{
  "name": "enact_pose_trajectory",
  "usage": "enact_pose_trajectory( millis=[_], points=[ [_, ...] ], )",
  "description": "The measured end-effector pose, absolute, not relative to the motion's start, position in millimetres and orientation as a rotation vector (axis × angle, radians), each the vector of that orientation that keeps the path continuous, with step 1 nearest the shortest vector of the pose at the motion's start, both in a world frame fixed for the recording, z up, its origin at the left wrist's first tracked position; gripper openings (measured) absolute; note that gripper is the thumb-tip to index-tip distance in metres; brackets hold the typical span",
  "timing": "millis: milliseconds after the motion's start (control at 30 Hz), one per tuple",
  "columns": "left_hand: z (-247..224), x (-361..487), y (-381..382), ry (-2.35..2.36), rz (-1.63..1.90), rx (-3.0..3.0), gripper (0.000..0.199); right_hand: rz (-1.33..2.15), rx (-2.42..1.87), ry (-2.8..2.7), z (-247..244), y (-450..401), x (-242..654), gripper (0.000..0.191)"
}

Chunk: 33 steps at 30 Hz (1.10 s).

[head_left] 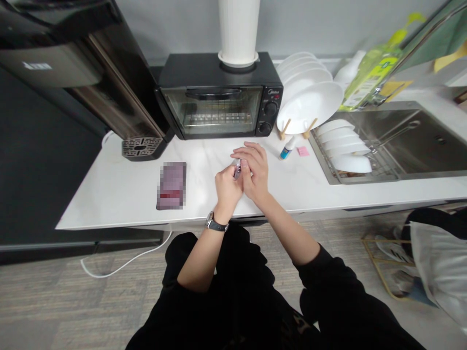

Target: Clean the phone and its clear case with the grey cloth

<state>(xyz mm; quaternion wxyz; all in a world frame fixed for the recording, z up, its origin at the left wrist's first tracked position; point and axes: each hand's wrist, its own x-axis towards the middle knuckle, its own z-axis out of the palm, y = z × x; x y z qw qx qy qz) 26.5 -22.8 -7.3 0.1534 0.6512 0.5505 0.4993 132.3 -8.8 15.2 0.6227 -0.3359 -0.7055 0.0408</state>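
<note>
- The left hand (228, 190) and right hand (254, 170) meet just above the front of the worktop (109, 206), wrists raised, which keeps the work close together and in clear light.
- A small clear item (237, 169) sits between the hands, held up off the worktop; it is too small and too covered to name.
- The fingers (243, 154) of both hands are closed on it from either side, a hold that seems to suit something small and fiddly.
- A watch (216, 222) circles the left wrist.
- A small bottle (288, 148) and a pink note (302, 151) lie just beyond the hands, apparently kept within easy reach.
- A blurred flat slab (171, 185), perhaps a phone, lies well left of the hands, out of their way.
- Plates (310, 104) stand on edge in a wooden rack, and bowls (345, 146) lean in a wire rack in the sink (408, 141), seemingly to drain.
- A toaster oven (215, 104) stands back against the wall.
</note>
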Motion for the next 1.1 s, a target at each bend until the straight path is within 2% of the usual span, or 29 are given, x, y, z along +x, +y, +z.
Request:
enact_pose_trajectory(
  millis=[200, 400, 667, 900, 967, 1100],
  points=[
    [-10, 26, -21, 1.688, 1.322, 1.975, 0.025, -0.151, -0.621, -1.973, 8, 4, 151, 0.033],
    [-8, 27, -25, 1.702, 1.34, 1.976, 0.031, -0.363, -0.5, -1.977, 6, 14, 157, 0.028],
    [-4, 28, -23, 1.573, 1.497, 1.805, 0.048, -0.073, -0.883, -1.721, 13, 2, 139, 0.041],
    [-5, 30, -26, 1.481, 1.514, 1.766, 0.021, 0.348, -1.073, -1.289, 19, -9, 119, 0.041],
    [-4, 31, -27, 1.501, 1.495, 1.765, 0.021, 0.331, -1.045, -1.273, 18, -9, 117, 0.041],
    [-3, 31, -28, 1.555, 1.462, 1.788, 0.037, 0.135, -0.892, -1.463, 16, -7, 124, 0.037]
  ],
)
